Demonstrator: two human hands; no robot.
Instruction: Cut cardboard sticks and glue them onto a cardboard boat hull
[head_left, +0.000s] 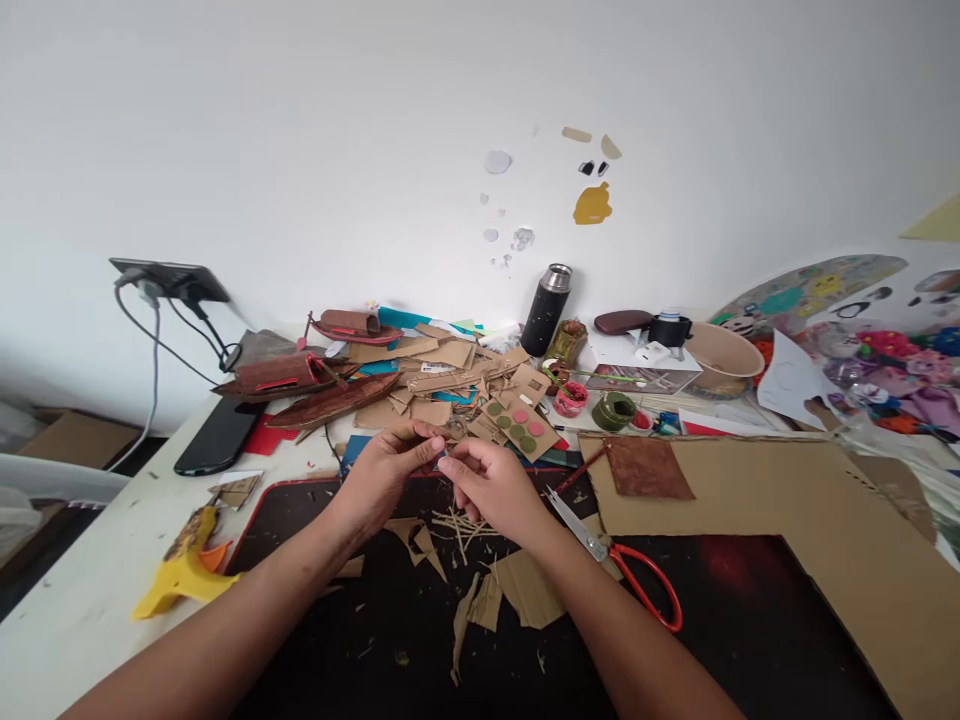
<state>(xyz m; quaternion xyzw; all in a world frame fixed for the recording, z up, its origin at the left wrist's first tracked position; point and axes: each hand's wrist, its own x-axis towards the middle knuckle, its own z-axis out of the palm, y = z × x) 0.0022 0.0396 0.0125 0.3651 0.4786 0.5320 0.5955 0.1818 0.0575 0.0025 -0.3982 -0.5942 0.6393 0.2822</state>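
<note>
Hands, left (391,470) and right (491,488), fingertips together above cardboard scraps (529,588), red-handled scissors (600,550) nearby

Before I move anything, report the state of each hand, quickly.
Left hand: fingers closed in a pinch; anything held is too small to identify.
Right hand: fingers curled closed beside the left's; its hold can't be made out either.

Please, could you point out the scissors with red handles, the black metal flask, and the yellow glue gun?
Red-handled scissors (673,588): head view, on the handle loop.
Black metal flask (546,318): head view, mid-body.
Yellow glue gun (178,577): head view, on the body.
</note>
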